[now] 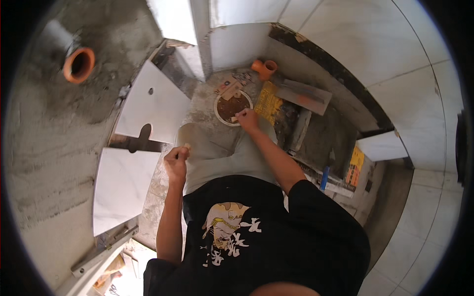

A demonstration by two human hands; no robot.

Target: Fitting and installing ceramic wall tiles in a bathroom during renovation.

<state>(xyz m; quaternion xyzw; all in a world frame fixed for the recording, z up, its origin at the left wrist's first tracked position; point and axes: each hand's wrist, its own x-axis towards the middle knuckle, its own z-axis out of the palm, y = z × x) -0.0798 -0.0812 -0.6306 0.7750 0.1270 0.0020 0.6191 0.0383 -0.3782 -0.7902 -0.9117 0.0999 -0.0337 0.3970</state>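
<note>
My right hand (248, 120) is closed in a pinch at the near right rim of a round white tub (217, 112). Between its fingertips is a small pale piece (234, 119), its kind too small to tell. Brown, crumbly-looking matter lies inside the tub, and scraps of printed cardboard (228, 88) sit at its far edge. Over my left knee, my left hand (176, 162) is closed, fingers curled. A tiny pale bit shows at its fingertips, but I cannot make out what it is.
White marbled tiles (148, 106) with cut-outs stand at the left, below an orange pipe end (79, 65). An orange pipe fitting (264, 69) lies beyond the tub. To the right are a flat metal plate (306, 96), grey mortar (328, 140) and a blue-handled tool (324, 178).
</note>
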